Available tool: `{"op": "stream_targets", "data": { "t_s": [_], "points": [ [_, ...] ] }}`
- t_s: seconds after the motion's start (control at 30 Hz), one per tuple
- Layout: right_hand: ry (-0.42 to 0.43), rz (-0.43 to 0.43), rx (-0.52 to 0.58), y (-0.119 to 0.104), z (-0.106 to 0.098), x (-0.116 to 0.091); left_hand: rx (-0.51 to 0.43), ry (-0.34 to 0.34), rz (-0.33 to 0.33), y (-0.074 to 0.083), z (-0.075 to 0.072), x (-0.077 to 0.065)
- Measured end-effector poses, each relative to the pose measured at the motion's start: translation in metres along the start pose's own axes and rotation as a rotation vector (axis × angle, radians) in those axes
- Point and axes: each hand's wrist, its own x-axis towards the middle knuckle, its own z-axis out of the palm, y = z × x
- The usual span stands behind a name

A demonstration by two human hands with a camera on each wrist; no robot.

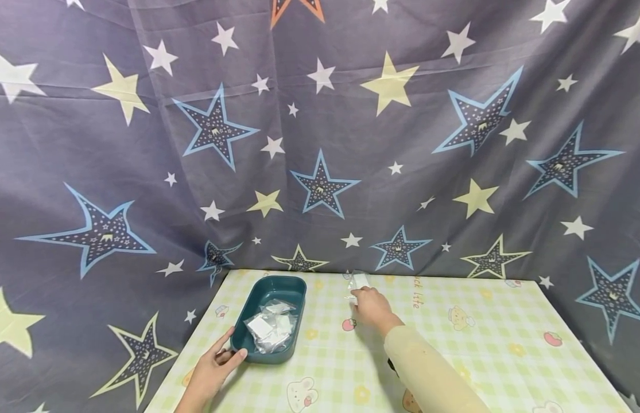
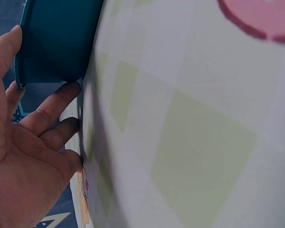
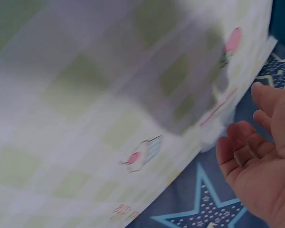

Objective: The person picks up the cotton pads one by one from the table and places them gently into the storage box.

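Observation:
My left hand [image 1: 210, 367] holds the near left corner of a dark teal plastic box [image 1: 241, 335], thumb and fingers on either side of the corner. In the left wrist view the fingers [image 2: 50, 114] lie along the box's lower edge. Several small clear plastic bags [image 1: 272, 327] with white pieces inside are piled in the box's near half. My right hand [image 1: 373, 308] reaches to another clear bag [image 1: 359, 280] with a white piece, lying near the table's far edge. In the right wrist view its fingers are loosely bent beside this bag [image 3: 216, 129], with a gap to the thumb.
The table [image 1: 485, 338] has a green and white checked cover with printed cartoon figures. A dark grey curtain [image 1: 345, 137] with stars hangs right behind the table's far edge and along both sides.

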Motion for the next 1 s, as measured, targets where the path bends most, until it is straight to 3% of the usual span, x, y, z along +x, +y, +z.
{"op": "stream_targets", "data": {
  "t_s": [0.1, 0.37, 0.6, 1.0],
  "points": [
    [-0.02, 0.014, -0.037, 0.005, 0.001, -0.002, -0.002, 0.004, -0.002, 0.0, -0.001, 0.001],
    [-0.19, 0.068, -0.01, 0.006, 0.0, -0.009, -0.037, -0.003, -0.017, -0.002, -0.001, 0.001],
    [-0.219, 0.081, -0.013, 0.014, 0.01, -0.009, -0.03, 0.0, -0.024, 0.0, -0.001, 0.001],
    [-0.23, 0.131, -0.028, 0.012, 0.007, -0.011, -0.045, 0.002, -0.012, -0.002, -0.002, -0.001]
  ]
}}
